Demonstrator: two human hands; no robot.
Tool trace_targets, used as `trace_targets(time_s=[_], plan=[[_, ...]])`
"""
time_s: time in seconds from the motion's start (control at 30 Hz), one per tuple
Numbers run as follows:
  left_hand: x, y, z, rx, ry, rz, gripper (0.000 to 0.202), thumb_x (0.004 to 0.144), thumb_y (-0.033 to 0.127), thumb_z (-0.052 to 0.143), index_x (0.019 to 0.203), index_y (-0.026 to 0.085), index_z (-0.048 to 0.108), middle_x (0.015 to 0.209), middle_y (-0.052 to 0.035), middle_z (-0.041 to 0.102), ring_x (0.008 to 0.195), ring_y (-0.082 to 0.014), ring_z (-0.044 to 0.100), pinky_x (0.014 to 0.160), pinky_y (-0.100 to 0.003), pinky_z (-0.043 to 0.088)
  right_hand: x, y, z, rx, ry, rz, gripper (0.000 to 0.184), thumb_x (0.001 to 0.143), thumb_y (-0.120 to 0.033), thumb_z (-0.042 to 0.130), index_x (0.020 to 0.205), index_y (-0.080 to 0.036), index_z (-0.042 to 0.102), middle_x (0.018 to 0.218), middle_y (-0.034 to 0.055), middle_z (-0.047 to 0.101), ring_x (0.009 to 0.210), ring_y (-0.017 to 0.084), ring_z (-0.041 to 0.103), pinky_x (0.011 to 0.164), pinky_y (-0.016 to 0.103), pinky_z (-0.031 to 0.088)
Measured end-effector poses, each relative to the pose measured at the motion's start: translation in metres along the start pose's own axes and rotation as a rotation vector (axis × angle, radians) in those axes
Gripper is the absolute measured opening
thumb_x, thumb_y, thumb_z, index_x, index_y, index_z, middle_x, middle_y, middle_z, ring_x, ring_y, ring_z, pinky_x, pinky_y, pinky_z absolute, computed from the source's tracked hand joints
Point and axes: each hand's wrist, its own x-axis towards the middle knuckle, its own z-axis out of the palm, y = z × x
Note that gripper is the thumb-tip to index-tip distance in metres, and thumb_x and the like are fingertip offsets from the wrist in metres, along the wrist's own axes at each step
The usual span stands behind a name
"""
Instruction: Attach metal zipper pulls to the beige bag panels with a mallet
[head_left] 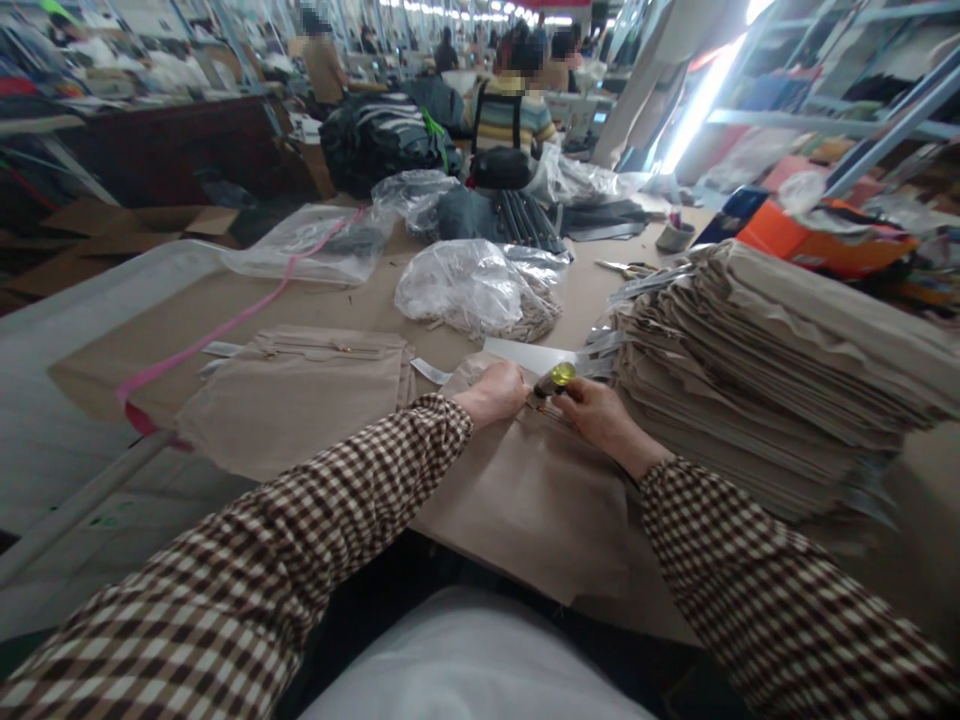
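A beige fabric piece (540, 490) lies in front of me, its lower part hanging over the table's front edge. My left hand (499, 392) is closed at its upper edge, the fingertips hidden from view. Beside it my right hand (596, 412) is closed around a small dark tool with a round yellow end (562, 374), whose kind I cannot make out. Under the tool runs a zipper (541, 408) with a gold-coloured pull. Left of my hands lies a similar beige piece (300, 390) with a zipper along its top.
A tall stack of beige pieces (757, 380) stands close by my right arm. Behind my hands lies a clear plastic bag (465, 285) with beige strips. Scissors (628, 268) and a small round container (675, 236) are farther back. A pink strap (247, 318) crosses the left side. People sit beyond.
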Motion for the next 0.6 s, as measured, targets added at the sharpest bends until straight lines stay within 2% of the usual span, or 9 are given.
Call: trace_targets(time_s=[0.1,0.2,0.27,0.4,0.5,0.57,0.6], plan=[[0.001,-0.001,0.000,0.041,-0.027,0.015,0.022,0.078,0.022,0.056,0.067,0.007,0.068,0.061,-0.0066,0.059,0.058,-0.0130,0.049,0.055,-0.023,0.034,-0.018,-0.007,-0.011,0.168,-0.112,0.050,0.028,0.081,-0.041,0.049,0.074,-0.016,0.060,0.051,-0.0025,0.049,0.046,0.009,0.039,0.047,0.023,0.029],[0.001,0.000,-0.001,0.072,-0.046,0.018,0.021,0.078,0.021,0.055,0.071,0.007,0.069,0.067,-0.0089,0.063,0.060,-0.0138,0.052,0.057,-0.024,0.037,-0.033,-0.007,-0.017,0.287,-0.197,0.093,0.026,0.079,-0.043,0.054,0.074,-0.017,0.056,0.049,-0.0051,0.044,0.044,0.009,0.037,0.045,0.024,0.026],[0.000,0.001,-0.002,0.076,-0.048,0.019,0.020,0.079,0.019,0.054,0.073,0.007,0.069,0.070,-0.0092,0.065,0.061,-0.0139,0.053,0.059,-0.024,0.038,-0.039,-0.003,-0.020,0.328,-0.186,0.125,0.026,0.077,-0.043,0.059,0.076,-0.018,0.056,0.048,-0.0061,0.043,0.042,0.008,0.035,0.044,0.024,0.024],[-0.001,0.001,-0.003,0.090,-0.047,0.014,0.022,0.080,0.019,0.053,0.072,0.007,0.069,0.068,-0.0092,0.064,0.064,-0.0147,0.055,0.062,-0.023,0.040,-0.041,-0.006,-0.033,0.421,-0.080,0.163,0.026,0.075,-0.044,0.060,0.074,-0.017,0.057,0.051,-0.0041,0.047,0.045,0.009,0.038,0.044,0.023,0.026],[0.000,0.001,-0.001,0.090,-0.042,0.000,0.022,0.079,0.020,0.055,0.073,0.006,0.070,0.069,-0.0106,0.064,0.068,-0.0163,0.057,0.064,-0.023,0.041,-0.040,-0.013,-0.047,0.377,0.053,0.058,0.024,0.071,-0.037,0.063,0.085,-0.018,0.060,0.058,-0.0039,0.051,0.050,0.009,0.044,0.047,0.023,0.032],[0.000,0.002,-0.001,0.076,-0.041,-0.015,0.022,0.079,0.021,0.055,0.074,0.006,0.070,0.070,-0.0112,0.064,0.068,-0.0168,0.058,0.064,-0.023,0.041,-0.043,-0.009,-0.051,0.291,0.032,0.019,0.033,0.070,-0.036,0.064,0.099,-0.020,0.059,0.056,-0.0057,0.051,0.048,0.010,0.044,0.047,0.023,0.033],[0.000,0.002,-0.001,0.064,-0.041,-0.023,0.021,0.079,0.021,0.056,0.074,0.006,0.070,0.069,-0.0111,0.064,0.067,-0.0167,0.058,0.063,-0.023,0.041,-0.045,-0.004,-0.051,0.243,-0.038,0.039,0.034,0.071,-0.039,0.063,0.100,-0.020,0.059,0.053,-0.0065,0.048,0.045,0.010,0.042,0.044,0.023,0.031]])
